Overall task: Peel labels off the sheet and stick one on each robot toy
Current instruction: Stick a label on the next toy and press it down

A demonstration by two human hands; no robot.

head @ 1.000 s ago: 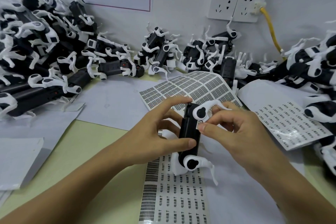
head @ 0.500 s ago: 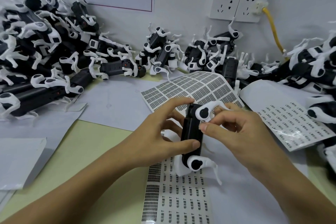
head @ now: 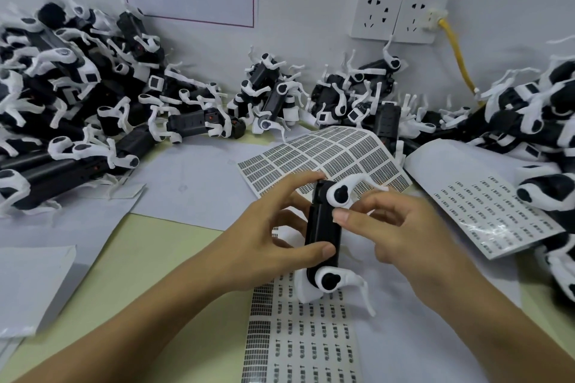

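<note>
Toy (head: 322, 227) between both hands' fingers (head: 314, 250)

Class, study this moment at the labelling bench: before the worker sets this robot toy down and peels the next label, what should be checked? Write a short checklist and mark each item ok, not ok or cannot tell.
1. Toy held firmly: left hand grips the black body of the robot toy, thumb on its front. Ok.
2. Label pressed on: right hand has its thumb tip against the toy's body; the label itself is hidden. Cannot tell.
3. Label straight: hidden by the thumb. Cannot tell.
4. More labels at hand: label sheet lies below the toy with printed rows left. Ok.
5. Toys remaining: pile of toys lies at the left against the wall. Ok.
</note>
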